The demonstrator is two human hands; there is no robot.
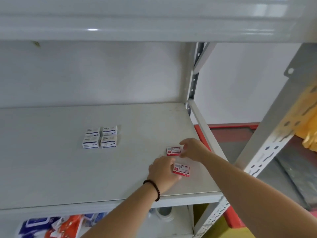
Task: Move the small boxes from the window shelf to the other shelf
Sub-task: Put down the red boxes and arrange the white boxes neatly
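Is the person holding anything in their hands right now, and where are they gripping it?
Each hand is on a red box lying on the shelf: left hand at the near box's left end, right hand at the far box's right end.

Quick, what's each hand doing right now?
Left hand: closed on the near red box, which rests on the shelf.
Right hand: fingers at the far red box; grip cannot be told.
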